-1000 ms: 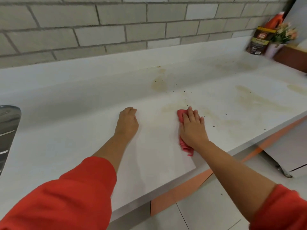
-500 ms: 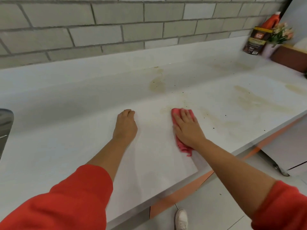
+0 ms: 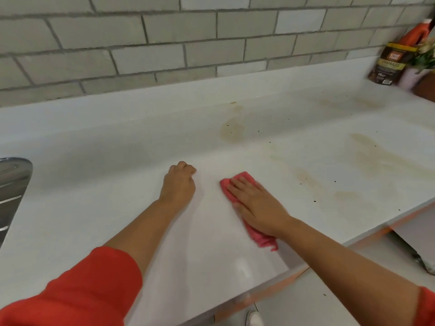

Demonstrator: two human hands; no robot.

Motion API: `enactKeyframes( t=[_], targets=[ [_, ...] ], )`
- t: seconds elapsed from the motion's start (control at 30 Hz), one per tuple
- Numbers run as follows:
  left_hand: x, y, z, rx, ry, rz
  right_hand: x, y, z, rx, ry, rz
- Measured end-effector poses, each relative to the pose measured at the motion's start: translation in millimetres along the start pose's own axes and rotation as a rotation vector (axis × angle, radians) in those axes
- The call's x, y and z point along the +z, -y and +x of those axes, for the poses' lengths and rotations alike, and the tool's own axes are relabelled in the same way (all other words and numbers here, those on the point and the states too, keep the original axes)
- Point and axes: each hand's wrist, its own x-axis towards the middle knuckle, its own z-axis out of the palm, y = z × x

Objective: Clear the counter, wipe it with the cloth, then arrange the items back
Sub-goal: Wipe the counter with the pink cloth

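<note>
Pink cloth lies bunched on the white tabletop, near the front edge and a little right of centre. One end shows beyond the fingertips and a frayed end trails out below the wrist.

Right grip: a bare hand laid palm-down on the cloth, fingers straight, close together and pointing up and to the left. It presses the cloth flat against the tabletop and is not curled round it. The forearm runs in from the lower right, bare up to a red sleeve at the frame's edge.

Left grip: a bare hand just left of the cloth and apart from it, fingers tucked under into a loose fist that holds nothing. Knuckles rest on the tabletop. The arm is extended straight forward, with a red sleeve pushed up to about the elbow.

Surface condition: yellowish-brown stains and scattered dark specks mark the tabletop to the right of the cloth, with another stain towards the back. The area under and left of the hands looks clean and glossy.

Surroundings: a metal sink at the left edge. At the far right corner stand a brown packet, an orange bottle behind it, and flowers beside them, all blurred. Grey brick-pattern tiles cover the wall behind. A white shoe shows on the floor below the tabletop edge.
</note>
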Motion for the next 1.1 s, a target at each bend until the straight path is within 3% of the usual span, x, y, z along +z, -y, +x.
enactKeyframes(
  t=[0.23,0.37,0.53,0.6,0.77,0.83,0.97,1.1],
  targets=[
    [-6,5,35,-0.097,-0.148,-0.15,-6,-48,61,0.376,-0.021,-0.055],
    [3,1,56,-0.132,-0.087,-0.108,-2,-7,102,0.239,0.002,-0.052],
    [11,0,79,-0.155,0.027,0.098,4,10,61,-0.133,0.028,0.015],
    [10,7,86,-0.236,0.111,0.217,2,-12,51,-0.127,0.031,0.04],
    [14,13,88,-0.301,0.17,0.323,-5,-70,101,0.279,-0.035,-0.036],
    [16,13,89,-0.3,0.167,0.333,-7,-72,135,0.338,-0.029,-0.065],
    [16,13,90,-0.304,0.168,0.335,-3,-37,182,0.176,0.044,-0.032],
    [14,13,90,-0.298,0.175,0.313,0,-10,152,-0.062,0.023,-0.017]
  ],
)
